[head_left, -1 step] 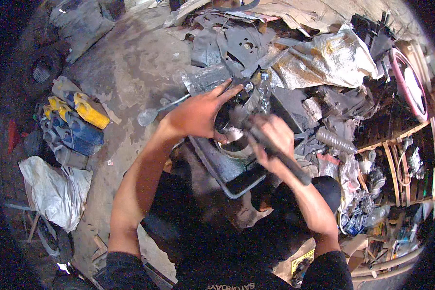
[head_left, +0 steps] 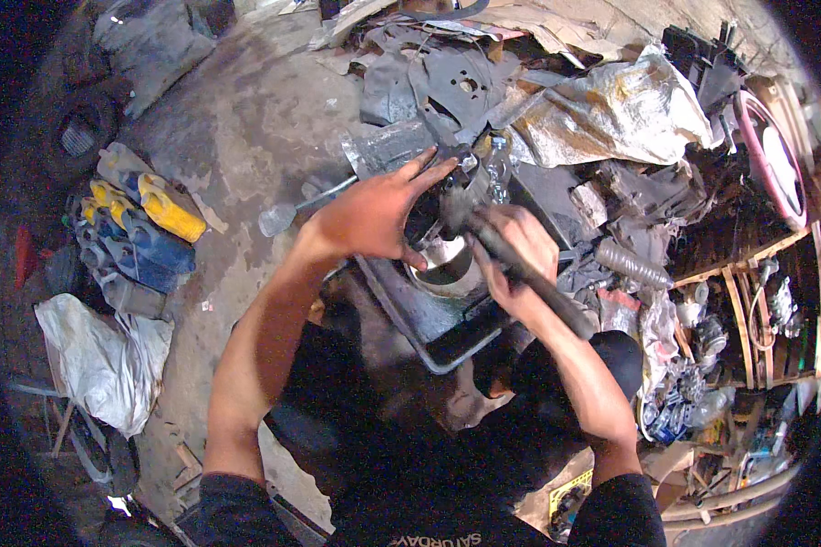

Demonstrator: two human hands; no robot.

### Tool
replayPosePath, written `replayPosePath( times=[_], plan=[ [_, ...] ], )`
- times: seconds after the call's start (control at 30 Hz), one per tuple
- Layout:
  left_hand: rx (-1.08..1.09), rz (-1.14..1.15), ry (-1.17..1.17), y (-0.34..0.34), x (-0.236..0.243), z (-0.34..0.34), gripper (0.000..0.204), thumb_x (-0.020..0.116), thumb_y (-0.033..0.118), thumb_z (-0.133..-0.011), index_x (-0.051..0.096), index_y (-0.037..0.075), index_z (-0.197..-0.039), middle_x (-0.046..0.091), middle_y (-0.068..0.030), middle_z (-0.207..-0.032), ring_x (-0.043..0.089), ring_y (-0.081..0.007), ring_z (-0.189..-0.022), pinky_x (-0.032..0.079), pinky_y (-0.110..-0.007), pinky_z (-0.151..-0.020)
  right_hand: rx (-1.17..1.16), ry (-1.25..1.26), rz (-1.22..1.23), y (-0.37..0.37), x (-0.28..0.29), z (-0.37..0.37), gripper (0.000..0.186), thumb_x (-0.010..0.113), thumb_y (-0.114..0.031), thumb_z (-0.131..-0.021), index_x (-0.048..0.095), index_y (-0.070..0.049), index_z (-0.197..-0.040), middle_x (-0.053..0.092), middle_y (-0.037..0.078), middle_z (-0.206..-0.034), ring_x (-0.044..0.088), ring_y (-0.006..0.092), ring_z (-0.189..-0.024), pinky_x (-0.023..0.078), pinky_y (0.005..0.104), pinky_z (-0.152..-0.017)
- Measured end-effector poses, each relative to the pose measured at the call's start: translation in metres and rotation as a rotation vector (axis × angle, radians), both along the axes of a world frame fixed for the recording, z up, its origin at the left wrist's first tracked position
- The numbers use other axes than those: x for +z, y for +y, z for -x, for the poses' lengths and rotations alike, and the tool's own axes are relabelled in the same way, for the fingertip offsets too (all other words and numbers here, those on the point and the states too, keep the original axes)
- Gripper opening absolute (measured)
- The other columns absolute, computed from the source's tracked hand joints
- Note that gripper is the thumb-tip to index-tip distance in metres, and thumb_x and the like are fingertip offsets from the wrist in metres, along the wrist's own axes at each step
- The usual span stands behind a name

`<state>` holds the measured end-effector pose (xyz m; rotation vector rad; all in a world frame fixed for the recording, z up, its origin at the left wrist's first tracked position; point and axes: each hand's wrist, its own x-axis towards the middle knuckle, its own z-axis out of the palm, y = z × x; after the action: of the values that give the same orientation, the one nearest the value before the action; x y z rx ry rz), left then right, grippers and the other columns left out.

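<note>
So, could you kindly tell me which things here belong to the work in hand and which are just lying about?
Seemingly in use:
dark-handled tool, in the right hand
round metal part, by the left hand
black tray under it

Apparently lying about:
yellow and blue containers
white sack
silvery sheet

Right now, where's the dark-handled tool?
Head view, just right of centre: the dark-handled tool is in the right hand, partly over the black tray, handle slanting down to the right, its other end near the left hand.
</note>
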<state>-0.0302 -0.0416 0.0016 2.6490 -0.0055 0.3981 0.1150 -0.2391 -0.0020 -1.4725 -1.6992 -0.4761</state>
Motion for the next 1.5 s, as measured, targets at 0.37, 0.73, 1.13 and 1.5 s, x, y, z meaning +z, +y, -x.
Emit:
replayPosePath(
  times=[0.37,0.73,1.13,1.5],
  plan=[
    [0.057,0.052,0.119,-0.006,0.006,0.000,0.129,0.093,0.040,-0.052,0.021,0.020,-0.157,0.021,-0.0251,-0.160,0.046,-0.0480,-0.130,0.042,-0.049,-0.108,0.022,0.046,0.098,-0.003,0.006,0.000,0.027,0.075,-0.009,-0.072,0.066,-0.003,-0.097,0.065,0.014,-0.092,0.064,0.0330,-0.078,0.054,0.0399,-0.068],
    [0.052,0.045,0.115,-0.004,0.002,-0.003,0.129,0.093,0.042,-0.052,0.022,0.016,-0.156,0.024,-0.0290,-0.157,0.050,-0.0497,-0.125,0.045,-0.049,-0.104,0.183,0.014,0.311,-0.013,0.005,0.004,0.033,0.076,-0.010,-0.070,0.065,-0.002,-0.100,0.066,0.014,-0.096,0.064,0.0342,-0.083,0.052,0.0424,-0.074],
    [0.069,0.082,0.146,-0.009,0.009,-0.001,0.131,0.093,0.037,-0.052,0.019,0.019,-0.158,0.019,-0.0255,-0.160,0.042,-0.0463,-0.135,0.041,-0.049,-0.109,0.086,0.124,0.280,-0.007,0.009,0.005,0.025,0.076,-0.014,-0.075,0.068,-0.005,-0.097,0.064,0.014,-0.093,0.063,0.0327,-0.082,0.052,0.0416,-0.073],
    [0.047,0.012,0.078,-0.009,0.005,-0.002,0.133,0.094,0.041,-0.050,0.019,0.017,-0.157,0.022,-0.0281,-0.158,0.049,-0.0496,-0.126,0.044,-0.049,-0.106,0.054,0.160,0.292,-0.009,-0.001,0.008,0.030,0.075,-0.017,-0.077,0.066,-0.004,-0.102,0.062,0.014,-0.089,0.065,0.0354,-0.082,0.053,0.0445,-0.071]
  ],
)
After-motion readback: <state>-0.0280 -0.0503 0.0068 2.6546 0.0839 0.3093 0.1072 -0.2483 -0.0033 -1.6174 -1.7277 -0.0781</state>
